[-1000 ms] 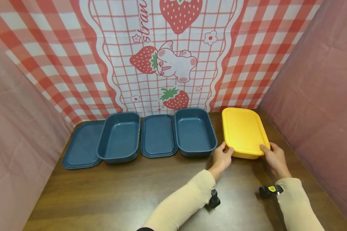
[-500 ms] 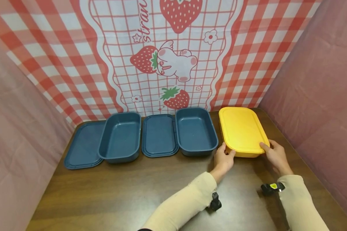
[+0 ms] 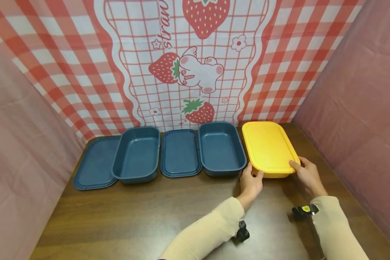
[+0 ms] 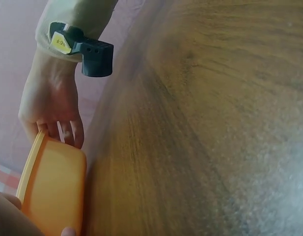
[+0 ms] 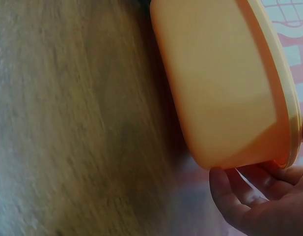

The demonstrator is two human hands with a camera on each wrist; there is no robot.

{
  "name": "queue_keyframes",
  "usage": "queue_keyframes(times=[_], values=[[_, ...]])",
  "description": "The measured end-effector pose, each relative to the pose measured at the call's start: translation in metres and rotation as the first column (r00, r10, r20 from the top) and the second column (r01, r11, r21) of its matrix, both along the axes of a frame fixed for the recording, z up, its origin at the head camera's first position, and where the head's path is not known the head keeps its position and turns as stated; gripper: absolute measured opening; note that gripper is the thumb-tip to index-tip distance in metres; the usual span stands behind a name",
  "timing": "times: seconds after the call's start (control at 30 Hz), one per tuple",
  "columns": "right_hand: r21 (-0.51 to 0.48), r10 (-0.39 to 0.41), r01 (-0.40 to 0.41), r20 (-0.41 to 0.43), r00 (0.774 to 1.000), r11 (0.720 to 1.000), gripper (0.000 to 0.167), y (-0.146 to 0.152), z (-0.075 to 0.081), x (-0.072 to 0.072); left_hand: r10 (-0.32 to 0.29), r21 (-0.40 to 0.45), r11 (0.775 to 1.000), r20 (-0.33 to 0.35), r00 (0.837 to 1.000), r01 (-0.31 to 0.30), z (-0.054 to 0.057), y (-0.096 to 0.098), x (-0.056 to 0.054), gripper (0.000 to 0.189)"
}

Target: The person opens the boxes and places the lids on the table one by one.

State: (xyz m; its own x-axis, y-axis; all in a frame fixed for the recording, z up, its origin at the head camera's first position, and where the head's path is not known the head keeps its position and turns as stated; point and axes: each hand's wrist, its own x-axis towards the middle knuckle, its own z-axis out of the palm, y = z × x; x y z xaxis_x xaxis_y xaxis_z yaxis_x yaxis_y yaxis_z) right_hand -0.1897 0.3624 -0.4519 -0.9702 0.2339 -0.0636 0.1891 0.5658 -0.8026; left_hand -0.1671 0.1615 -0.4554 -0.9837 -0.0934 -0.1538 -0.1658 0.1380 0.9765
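Note:
A yellow lidded food container (image 3: pixel 269 146) stands at the right of the row on the table, close beside the right-hand blue container (image 3: pixel 220 148). My left hand (image 3: pixel 251 185) grips its front left corner, thumb at the front and fingers along the left side. On the front right corner, my right hand (image 3: pixel 308 177) holds it with the thumb on the lid's edge and the fingers down the side. The left wrist view shows the container's yellow wall (image 4: pixel 58 187) between both hands. Fingertips touch the wall's lower corner (image 5: pixel 215 157) in the right wrist view.
Further left stand a small blue lid (image 3: pixel 180 153), an uncovered blue container (image 3: pixel 138 155) and a large blue lid (image 3: pixel 95 164) partly under that container's edge. A checked strawberry cloth (image 3: pixel 198 72) hangs behind. Pink cloth (image 3: pixel 351 108) bounds the right side.
The yellow container has slid left toward the neighbouring blue container, with both hands holding it. The blue containers and lids stay in place on the table.

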Motion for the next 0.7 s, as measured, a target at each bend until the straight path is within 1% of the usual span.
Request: queue_keyframes(times=[0.13, 0.3, 0.53, 0.63, 0.7], values=[[-0.011, 0.002, -0.003, -0.022, 1.000, 1.000, 0.063, -0.0012, -0.0024, -0.0015, 0.020, -0.016, 1.000, -0.014, 1.000, -0.020, -0.0015, 0.0000, 0.0018, 0.051], [0.004, 0.001, -0.001, -0.035, 0.999, 1.000, 0.060, -0.0010, -0.0049, -0.0032, 0.023, -0.036, 0.999, -0.029, 0.999, -0.024, -0.0027, -0.0004, 0.0025, 0.051], [0.013, 0.012, -0.012, 0.003, 1.000, 1.000, 0.064, -0.0009, -0.0059, -0.0042, 0.019, -0.044, 0.999, -0.034, 0.999, -0.021, -0.0056, -0.0015, 0.0003, 0.051], [0.036, 0.017, -0.018, 0.023, 1.000, 0.999, 0.067, 0.0000, -0.0060, -0.0047, 0.020, -0.035, 0.999, -0.010, 1.000, -0.021, -0.0055, -0.0019, -0.0007, 0.050], [0.043, 0.014, -0.014, 0.019, 1.000, 0.999, 0.067, 0.0005, -0.0060, -0.0054, 0.022, -0.027, 0.999, 0.011, 1.000, -0.021, -0.0037, -0.0016, -0.0012, 0.051]])
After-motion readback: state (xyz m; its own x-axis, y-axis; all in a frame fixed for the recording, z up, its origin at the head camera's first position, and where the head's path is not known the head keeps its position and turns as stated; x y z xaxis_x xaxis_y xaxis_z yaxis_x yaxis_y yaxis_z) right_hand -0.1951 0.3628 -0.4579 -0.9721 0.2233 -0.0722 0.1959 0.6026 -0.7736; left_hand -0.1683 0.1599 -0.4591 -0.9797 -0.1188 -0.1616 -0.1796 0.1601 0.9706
